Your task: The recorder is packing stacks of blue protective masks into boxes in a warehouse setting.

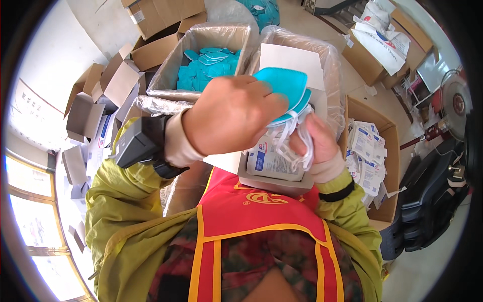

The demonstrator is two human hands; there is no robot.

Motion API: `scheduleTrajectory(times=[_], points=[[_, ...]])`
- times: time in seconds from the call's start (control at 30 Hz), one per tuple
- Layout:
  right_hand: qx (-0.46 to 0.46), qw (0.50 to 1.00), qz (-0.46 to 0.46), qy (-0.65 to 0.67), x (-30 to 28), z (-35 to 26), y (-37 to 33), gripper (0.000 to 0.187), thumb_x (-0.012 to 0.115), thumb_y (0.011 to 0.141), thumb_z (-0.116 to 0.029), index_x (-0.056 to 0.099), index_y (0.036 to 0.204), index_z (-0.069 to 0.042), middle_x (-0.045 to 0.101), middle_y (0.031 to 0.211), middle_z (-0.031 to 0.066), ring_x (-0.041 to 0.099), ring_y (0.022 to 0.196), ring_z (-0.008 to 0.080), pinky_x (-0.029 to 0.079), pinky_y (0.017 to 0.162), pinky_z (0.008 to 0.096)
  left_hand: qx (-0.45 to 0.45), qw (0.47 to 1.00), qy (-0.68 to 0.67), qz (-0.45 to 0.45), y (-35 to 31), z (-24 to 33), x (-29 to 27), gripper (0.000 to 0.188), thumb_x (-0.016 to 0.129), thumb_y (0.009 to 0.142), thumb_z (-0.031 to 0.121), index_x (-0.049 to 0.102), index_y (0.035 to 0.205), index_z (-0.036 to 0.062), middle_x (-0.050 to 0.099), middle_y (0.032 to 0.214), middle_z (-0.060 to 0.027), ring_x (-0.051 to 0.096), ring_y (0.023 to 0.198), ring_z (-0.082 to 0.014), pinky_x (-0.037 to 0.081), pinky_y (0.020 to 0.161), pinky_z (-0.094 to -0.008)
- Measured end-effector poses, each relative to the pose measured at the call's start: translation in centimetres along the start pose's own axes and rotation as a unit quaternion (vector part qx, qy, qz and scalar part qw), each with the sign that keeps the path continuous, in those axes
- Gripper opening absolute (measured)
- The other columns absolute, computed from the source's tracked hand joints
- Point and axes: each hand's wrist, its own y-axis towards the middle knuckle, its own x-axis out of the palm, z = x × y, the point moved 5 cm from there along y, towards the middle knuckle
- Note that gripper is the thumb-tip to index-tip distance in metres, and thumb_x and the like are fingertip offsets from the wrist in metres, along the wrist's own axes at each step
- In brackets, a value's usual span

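Observation:
My left hand (236, 113) is closed around a few teal face masks (286, 84), held fanned in front of my chest. White ear loops (303, 141) hang from the masks. My right hand (322, 138) has its fingers closed on these loops, just right of the masks. Right below both hands sits an open white carton (274, 182) with flat white-and-blue packets (266, 162) in it. Its raised flap (297, 58) stands behind the masks. The fingertips of my left hand are partly hidden behind the masks.
Beyond my left hand, a plastic-lined box (168, 75) holds loose teal masks (209, 65). A cardboard box (387, 186) of white packets (370, 156) stands on the right, near a black scooter (427, 211). Opened cartons (88, 108) pile up at left. A teal-filled bag (261, 12) lies at the back.

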Motion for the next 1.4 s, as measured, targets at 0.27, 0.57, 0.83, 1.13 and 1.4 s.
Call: scheduleTrajectory(times=[0.27,0.57,0.83,1.13,1.4], points=[[0.138,0.972,-0.167,-0.089,4.3,-0.5,-5.4,0.023,0.065,0.087,-0.016,0.059,0.101,0.001,0.064,0.078,0.0071,0.06,0.064,0.011,0.046,0.055,0.0231,-0.077,0.996,0.017,-0.03,-0.1,-3.3,1.9,0.022,0.069,0.066,0.01,0.057,0.084,0.0076,0.057,0.071,-0.01,0.06,0.07,-0.0325,0.047,0.057,-0.0417],[-0.281,0.513,-0.103,-0.805,6.7,-7.0,-4.4,0.009,0.061,0.085,-0.011,0.065,0.092,-0.006,0.064,0.077,0.0049,0.063,0.065,0.0186,0.05,0.056,0.0308,-0.095,0.952,-0.265,-0.123,-2.0,1.3,5.0,0.022,0.069,0.067,0.014,0.058,0.086,0.0078,0.059,0.074,-0.013,0.061,0.07,-0.0348,0.048,0.058,-0.0414],[-0.086,0.636,-0.377,-0.668,9.7,-6.9,-11.1,0.024,0.068,0.074,-0.018,0.062,0.094,-0.007,0.057,0.067,0.0041,0.059,0.054,0.0202,0.043,0.042,0.0317,0.14,0.934,-0.29,-0.155,-5.4,7.0,-1.5,0.015,0.062,0.073,0.017,0.048,0.073,0.0108,0.042,0.064,-0.0016,0.051,0.054,-0.0168,0.04,0.043,-0.0309],[0.148,0.708,-0.359,-0.59,6.4,-7.0,-12.5,0.016,0.071,0.08,-0.015,0.067,0.095,-0.016,0.064,0.078,0.0013,0.063,0.066,0.0237,0.049,0.055,0.0324,0.118,0.92,-0.337,-0.164,-6.6,6.1,-3.0,0.018,0.064,0.073,0.016,0.046,0.07,0.0117,0.037,0.062,-0.0005,0.046,0.049,-0.0149,0.037,0.041,-0.0288],[0.107,0.773,-0.268,-0.565,6.3,-4.8,-8.8,0.008,0.065,0.086,-0.016,0.063,0.092,-0.011,0.062,0.076,0.0115,0.062,0.066,0.0329,0.05,0.06,0.0388,-0.002,0.89,-0.422,-0.174,-5.4,4.7,1.5,0.024,0.067,0.069,0.01,0.05,0.085,0.0054,0.053,0.076,-0.0112,0.058,0.068,-0.032,0.046,0.058,-0.0397]])
